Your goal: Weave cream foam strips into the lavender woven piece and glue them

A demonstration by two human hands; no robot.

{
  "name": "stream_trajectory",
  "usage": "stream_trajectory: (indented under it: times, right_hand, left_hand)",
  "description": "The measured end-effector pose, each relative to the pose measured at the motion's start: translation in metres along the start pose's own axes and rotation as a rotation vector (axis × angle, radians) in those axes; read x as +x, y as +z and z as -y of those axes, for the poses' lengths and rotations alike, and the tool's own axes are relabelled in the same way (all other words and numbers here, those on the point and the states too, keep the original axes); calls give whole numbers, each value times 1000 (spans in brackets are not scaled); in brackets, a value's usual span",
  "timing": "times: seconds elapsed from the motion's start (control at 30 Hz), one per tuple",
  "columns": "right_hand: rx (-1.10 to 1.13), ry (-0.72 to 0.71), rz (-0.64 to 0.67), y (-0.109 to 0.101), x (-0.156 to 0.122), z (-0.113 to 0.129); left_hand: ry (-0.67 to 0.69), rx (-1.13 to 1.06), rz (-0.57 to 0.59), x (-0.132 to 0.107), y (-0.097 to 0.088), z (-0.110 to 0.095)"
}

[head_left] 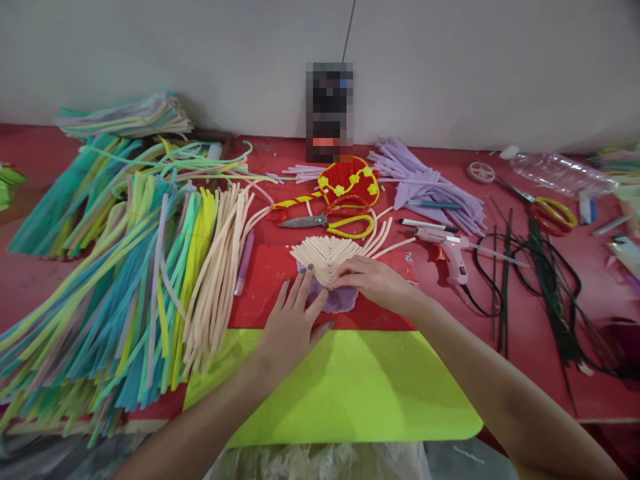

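Note:
A fan-shaped piece of cream pipe-cleaner strips point(325, 257) lies on a purple backing point(336, 301) in the middle of the red table point(45, 280). My left hand point(295, 323) lies flat with fingers spread, its fingertips pressing the left edge of the piece. My right hand point(373, 280) rests palm down on the right side of the piece, fingers stretched toward its middle. Neither hand grips anything. A lime green sheet point(345, 393) lies right below the piece, under my wrists.
Long bundles of coloured pipe cleaners point(115, 293) cover the left side. Yellow-handled scissors point(330, 223), a red and yellow ornament point(350, 181), purple strips point(430, 183), a pink glue gun point(450, 253), dark wires point(545, 287), a plastic bottle point(555, 172) and second scissors point(547, 210) lie behind and right.

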State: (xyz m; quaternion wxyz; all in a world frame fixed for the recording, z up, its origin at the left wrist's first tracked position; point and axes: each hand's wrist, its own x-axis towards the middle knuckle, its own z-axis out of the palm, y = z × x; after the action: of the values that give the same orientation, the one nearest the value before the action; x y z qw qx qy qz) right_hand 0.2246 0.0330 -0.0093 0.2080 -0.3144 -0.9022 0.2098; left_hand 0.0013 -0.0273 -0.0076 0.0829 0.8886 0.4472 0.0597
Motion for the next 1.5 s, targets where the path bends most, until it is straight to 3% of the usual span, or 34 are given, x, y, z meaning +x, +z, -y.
stream_trajectory:
  times: [0.67, 0.77, 0.93, 1.17, 1.5]
  right_hand:
    - [38, 36, 41, -2, 6, 0]
    - [30, 89, -26, -7, -2, 1]
    - [-101, 211, -241, -18, -28, -5]
    - [-240, 282, -168, -14, -42, -4]
    - [-200, 302, -196, -6, -46, -1]
  left_hand:
    - [-3, -5, -3, 0, -2, 2]
    - [2, -5, -15, 0, -1, 1]
    - [5, -20, -40, 0, 3, 2]
    - [-4, -27, -16, 0, 0, 0]
    - [26, -51, -2, 0, 2, 2]
